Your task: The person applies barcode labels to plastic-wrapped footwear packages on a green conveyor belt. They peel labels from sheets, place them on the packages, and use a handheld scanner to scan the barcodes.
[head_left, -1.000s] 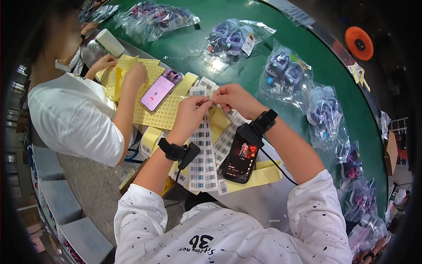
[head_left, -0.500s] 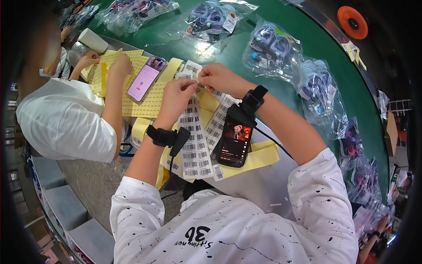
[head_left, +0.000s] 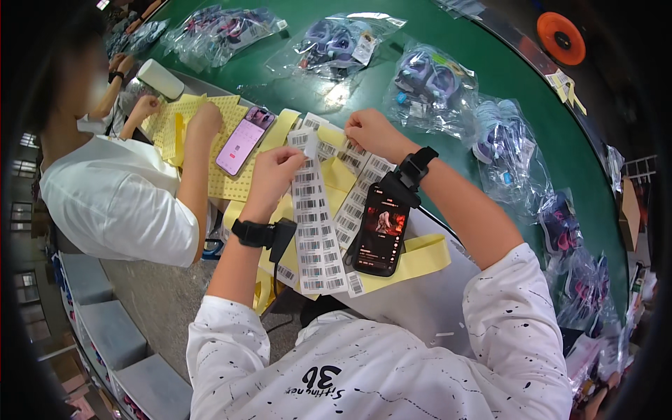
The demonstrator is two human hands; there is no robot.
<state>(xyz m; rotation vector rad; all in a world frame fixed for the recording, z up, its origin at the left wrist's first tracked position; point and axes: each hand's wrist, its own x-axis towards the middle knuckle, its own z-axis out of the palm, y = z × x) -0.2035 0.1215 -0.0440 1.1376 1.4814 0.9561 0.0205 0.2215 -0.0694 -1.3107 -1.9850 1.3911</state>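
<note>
My left hand (head_left: pixel 274 175) pinches the top end of a long white strip of barcode labels (head_left: pixel 313 231), which hangs down over my left wrist with its black band. Near the green table's edge my right hand (head_left: pixel 369 130) rests with its fingers curled, on the upper end of more barcode label strips (head_left: pixel 355 192) that lie over yellow backing paper (head_left: pixel 413 260). I cannot tell if it grips one. A black phone (head_left: pixel 379 232) with a lit screen lies just below my right wrist.
A person in a white shirt (head_left: pixel 119 199) works at my left over yellow label sheets (head_left: pixel 183 126), with a pink phone (head_left: pixel 244 140) beside their hand. Several clear bags of goods (head_left: pixel 430 84) lie across the green table (head_left: pixel 504 66). An orange reel (head_left: pixel 561 38) sits far right.
My hands have come apart: the left has lifted one label strip free while the right stays on the other strips. The view has shifted slightly.
</note>
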